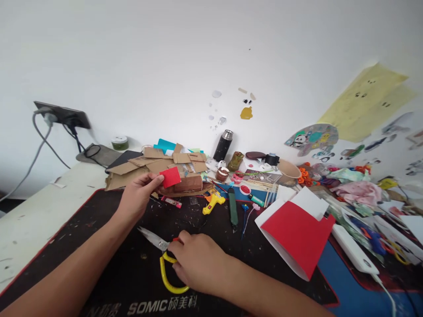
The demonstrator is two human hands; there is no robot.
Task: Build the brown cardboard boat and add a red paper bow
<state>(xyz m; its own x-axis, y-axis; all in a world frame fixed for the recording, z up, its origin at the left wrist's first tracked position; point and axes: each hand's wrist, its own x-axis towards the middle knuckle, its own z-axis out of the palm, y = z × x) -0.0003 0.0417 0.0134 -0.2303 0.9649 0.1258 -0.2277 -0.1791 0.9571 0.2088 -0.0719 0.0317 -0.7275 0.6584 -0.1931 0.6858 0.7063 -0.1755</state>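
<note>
Between thumb and fingers, my left hand (145,187) pinches a small red ribbed piece of card (170,177), raised in front of the cardboard pile. Lower down, my right hand (200,262) is closed on the scissors (161,246) just over the dark mat. Their blades point up and left, nearly together, and one yellow handle loop shows below my fingers. A larger red sheet (299,237) with a cut-out corner lies to the right on white paper. Beyond my hands are a yellow glue gun (213,201) and a green utility knife (232,207).
Cardboard scraps (155,163) and a brown cardboard boat-like model (188,185) sit at the back. A black thermos (223,145) leans near the wall. A white power strip (355,249) and heaped craft materials (353,191) lie at right. The black mat (109,251) covers the table's front.
</note>
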